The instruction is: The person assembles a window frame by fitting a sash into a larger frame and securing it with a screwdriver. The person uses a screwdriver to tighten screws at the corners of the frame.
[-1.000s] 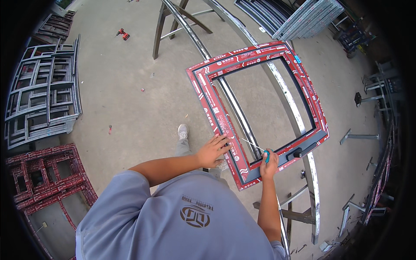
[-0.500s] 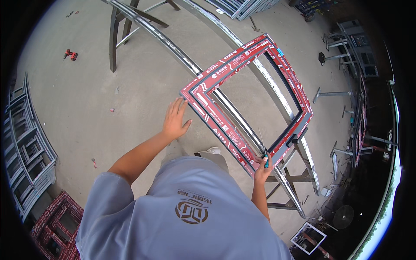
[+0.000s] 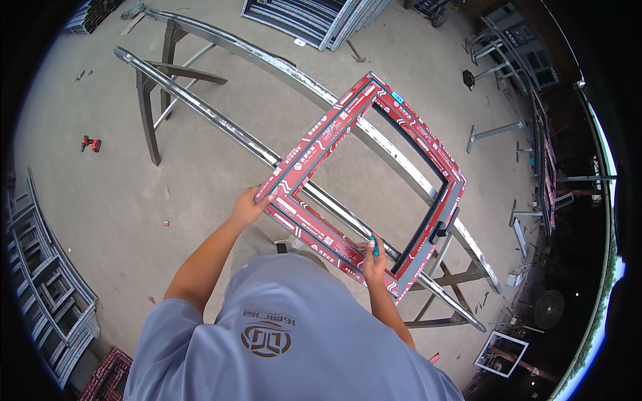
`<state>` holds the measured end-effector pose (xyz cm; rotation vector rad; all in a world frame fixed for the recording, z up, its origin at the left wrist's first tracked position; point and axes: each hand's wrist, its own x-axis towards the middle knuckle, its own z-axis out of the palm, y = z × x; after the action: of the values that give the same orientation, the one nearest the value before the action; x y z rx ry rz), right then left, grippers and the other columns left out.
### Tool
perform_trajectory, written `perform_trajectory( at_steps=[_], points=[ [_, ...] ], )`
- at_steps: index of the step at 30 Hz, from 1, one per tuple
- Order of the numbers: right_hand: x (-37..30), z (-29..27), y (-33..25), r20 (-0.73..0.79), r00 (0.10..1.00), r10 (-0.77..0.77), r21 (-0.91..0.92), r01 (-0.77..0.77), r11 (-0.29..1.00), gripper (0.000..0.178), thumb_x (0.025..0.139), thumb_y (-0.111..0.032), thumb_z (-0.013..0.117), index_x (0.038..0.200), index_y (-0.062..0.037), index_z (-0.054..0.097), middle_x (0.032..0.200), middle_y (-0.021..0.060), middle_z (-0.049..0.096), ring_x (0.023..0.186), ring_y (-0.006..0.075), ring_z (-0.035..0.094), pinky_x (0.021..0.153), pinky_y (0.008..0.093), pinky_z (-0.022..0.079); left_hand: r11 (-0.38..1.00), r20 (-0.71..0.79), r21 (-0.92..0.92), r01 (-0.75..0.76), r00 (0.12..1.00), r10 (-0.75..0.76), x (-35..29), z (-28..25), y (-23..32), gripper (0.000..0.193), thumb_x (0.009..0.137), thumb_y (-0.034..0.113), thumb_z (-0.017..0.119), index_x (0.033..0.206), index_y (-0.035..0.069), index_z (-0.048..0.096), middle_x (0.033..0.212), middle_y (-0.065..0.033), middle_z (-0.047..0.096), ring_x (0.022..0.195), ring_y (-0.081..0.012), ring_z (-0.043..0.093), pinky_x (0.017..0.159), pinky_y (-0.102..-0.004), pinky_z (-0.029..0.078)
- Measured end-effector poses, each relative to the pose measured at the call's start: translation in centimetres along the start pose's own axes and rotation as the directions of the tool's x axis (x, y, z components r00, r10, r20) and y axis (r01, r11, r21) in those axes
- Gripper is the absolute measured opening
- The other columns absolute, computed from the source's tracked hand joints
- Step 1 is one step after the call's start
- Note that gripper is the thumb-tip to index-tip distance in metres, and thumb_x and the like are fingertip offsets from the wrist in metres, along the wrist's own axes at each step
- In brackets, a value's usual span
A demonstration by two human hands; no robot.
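Note:
A window frame, wrapped in red printed film, lies across two long metal rails. My left hand is closed around its near left corner, thumb on top. My right hand is at the inner edge of the near side, closed on a teal-handled screwdriver, whose shaft I cannot make out now. A black window handle sticks out from the frame's right side. A small blue label marks the far side.
Dark trestle legs carry the rails. On the floor at left lies a red cordless drill. Grey frames lean at far left, red-filmed frames stand below them, and more frames are stacked at the back.
My left hand, open beside the corner before, has closed on it. My right hand with the screwdriver has moved left along the near side. The view has shifted.

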<state>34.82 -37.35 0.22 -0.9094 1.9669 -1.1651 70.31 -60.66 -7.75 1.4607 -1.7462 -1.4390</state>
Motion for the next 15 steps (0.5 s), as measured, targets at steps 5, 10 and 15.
perform_trajectory(
  at_steps=[5, 10, 15],
  points=[
    [1.6, 0.9, -1.3, -0.007, 0.998, 0.063, -0.069, -0.063, 0.996, 0.045, 0.113, -0.032, 0.050, 0.141, 0.0026, 0.052, 0.097, 0.0151, 0.075, 0.090, 0.0177, 0.071, 0.085, 0.0328, 0.057, 0.995, 0.047, 0.081, -0.063, 0.997, 0.059, 0.3, -1.5, 0.7, 0.045, 0.100, 0.040, 0.066, 0.133, 0.008, 0.067, 0.120, -0.0218, 0.067, 0.107, -0.0352, 0.067, 0.097, -0.0430, 0.052],
    [0.1, 0.7, -2.7, -0.198, 0.979, 0.055, -0.112, -0.078, 0.991, 0.050, 0.113, -0.036, 0.049, 0.142, 0.0048, 0.049, 0.097, 0.0180, 0.076, 0.087, 0.0194, 0.072, 0.083, 0.0337, 0.058, 0.988, 0.161, 0.105, -0.110, 0.983, 0.092, 1.8, -3.0, -0.1, 0.047, 0.110, 0.039, 0.050, 0.134, 0.001, 0.065, 0.127, -0.0216, 0.067, 0.113, -0.0347, 0.066, 0.099, -0.0401, 0.050],
    [-3.8, 2.2, -3.9, -0.343, 0.931, 0.128, -0.196, -0.204, 0.959, 0.051, 0.114, -0.035, 0.047, 0.143, 0.0065, 0.048, 0.096, 0.0171, 0.077, 0.085, 0.0181, 0.071, 0.083, 0.0322, 0.056, 0.998, 0.342, 0.046, 0.031, 0.939, -0.044, 4.6, -6.0, -0.9, 0.049, 0.110, 0.039, 0.049, 0.136, 0.000, 0.064, 0.127, -0.0229, 0.069, 0.117, -0.0366, 0.066, 0.100, -0.0403, 0.051]
  ],
)
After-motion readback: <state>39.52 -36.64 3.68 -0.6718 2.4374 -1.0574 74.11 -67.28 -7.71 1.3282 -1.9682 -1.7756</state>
